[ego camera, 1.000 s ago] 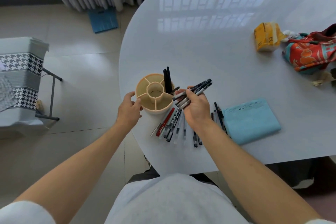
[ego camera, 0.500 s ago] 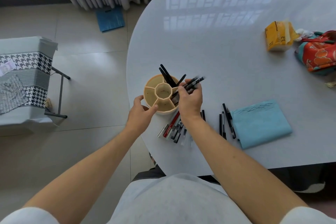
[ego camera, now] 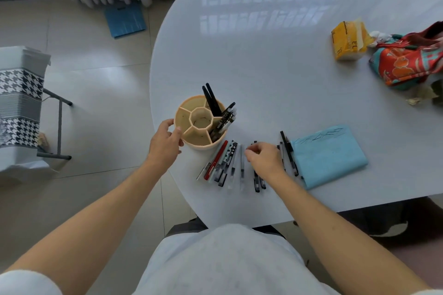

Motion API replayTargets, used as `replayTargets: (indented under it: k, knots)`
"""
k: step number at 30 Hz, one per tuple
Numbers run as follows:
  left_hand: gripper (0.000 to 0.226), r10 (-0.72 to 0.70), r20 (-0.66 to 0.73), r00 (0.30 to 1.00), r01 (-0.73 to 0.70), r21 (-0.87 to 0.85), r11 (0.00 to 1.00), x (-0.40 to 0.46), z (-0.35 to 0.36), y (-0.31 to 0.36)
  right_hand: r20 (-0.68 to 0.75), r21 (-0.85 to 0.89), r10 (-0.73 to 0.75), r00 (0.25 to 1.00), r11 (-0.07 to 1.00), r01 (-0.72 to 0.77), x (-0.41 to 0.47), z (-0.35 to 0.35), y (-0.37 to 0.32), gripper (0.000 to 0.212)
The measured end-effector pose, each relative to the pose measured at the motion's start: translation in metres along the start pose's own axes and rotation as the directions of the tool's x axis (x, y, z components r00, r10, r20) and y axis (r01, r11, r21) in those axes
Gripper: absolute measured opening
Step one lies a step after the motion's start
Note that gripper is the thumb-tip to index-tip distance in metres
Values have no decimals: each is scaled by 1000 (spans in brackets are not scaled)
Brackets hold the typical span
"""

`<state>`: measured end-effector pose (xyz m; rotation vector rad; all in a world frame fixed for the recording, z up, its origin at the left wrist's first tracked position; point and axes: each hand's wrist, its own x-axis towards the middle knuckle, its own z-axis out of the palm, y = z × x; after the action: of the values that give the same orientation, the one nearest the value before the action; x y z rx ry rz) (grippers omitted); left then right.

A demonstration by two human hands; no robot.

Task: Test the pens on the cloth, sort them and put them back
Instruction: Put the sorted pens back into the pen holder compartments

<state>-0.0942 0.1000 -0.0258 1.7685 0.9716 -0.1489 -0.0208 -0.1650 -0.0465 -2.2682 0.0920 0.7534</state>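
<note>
A beige pen holder (ego camera: 184, 115) with several compartments stands near the left edge of the white table (ego camera: 263, 67). My left hand (ego camera: 165, 143) grips its left side. Two black pens (ego camera: 212, 99) and a bundle of black-and-white pens (ego camera: 224, 118) stand in its right compartments. A row of mixed pens, one of them red (ego camera: 219, 158), lies in front of the holder. My right hand (ego camera: 263, 160) is over a few black pens (ego camera: 257, 183), with curled fingertips pinching at their upper ends. More black pens (ego camera: 288, 151) lie beside the folded blue cloth (ego camera: 330, 158), which bears ink strokes.
A yellow packet (ego camera: 347, 40) and a red patterned bag (ego camera: 407, 62) sit at the table's far right. On the floor to the left are a houndstooth-covered stand (ego camera: 19, 93) and a blue sheet (ego camera: 125, 19). The holder stands close to the table edge.
My right hand let go of the pen bundle, which now stands in the holder. The hand has moved down and right onto the pens lying on the table. My left hand stayed at the holder.
</note>
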Motion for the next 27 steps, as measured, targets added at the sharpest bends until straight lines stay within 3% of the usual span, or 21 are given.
replayTargets:
  k: [5,10,18,27]
  knots:
    - [36,-7,15,1000,7,-17,1000,0,1,-3,39,-260,-69,997,963,77,-5,36,-5,24]
    - [37,-15,35,999,15,-12,1000,0,0,-4,-9,-502,-90,996,862,73,-3,54,-15,35]
    - [36,-12,42,999,12,-4,1000,-2,1,-4,-36,-416,90,995,904,-97,5,52,-20,38]
    - [37,-12,56,998,11,10,1000,-4,0,-3,9,-513,166,986,847,-138,19,53,-40,43]
